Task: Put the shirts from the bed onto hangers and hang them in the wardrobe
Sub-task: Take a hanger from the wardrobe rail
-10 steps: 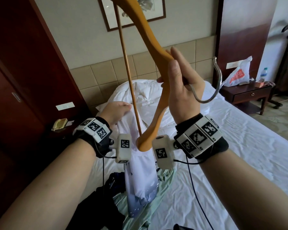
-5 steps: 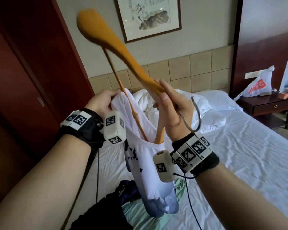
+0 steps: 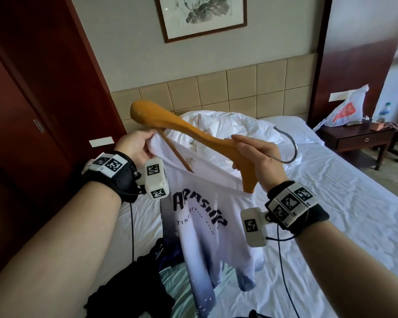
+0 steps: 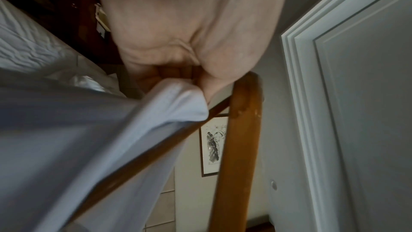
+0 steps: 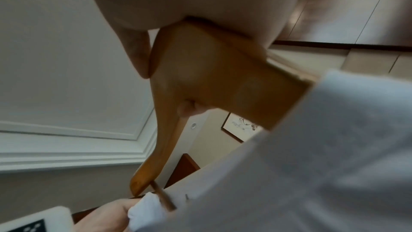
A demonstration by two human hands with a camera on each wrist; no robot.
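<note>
A: Head view: the right hand (image 3: pixel 255 158) grips the wooden hanger (image 3: pixel 193 134), now tipped lower, one end inside the white T-shirt (image 3: pixel 205 226) above the bed (image 3: pixel 331 214).

B: Left wrist: the left hand (image 4: pixel 178 33) pinches the collar.

A: Right wrist: fingers clamp the hanger's neck. Second shoulder comes next, probably.

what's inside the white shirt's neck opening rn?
One arm of the wooden hanger and the end of its crossbar go down into the white shirt through the collar. The arm's tip is hidden by fabric. The other arm is still outside, near the left hand.
</note>
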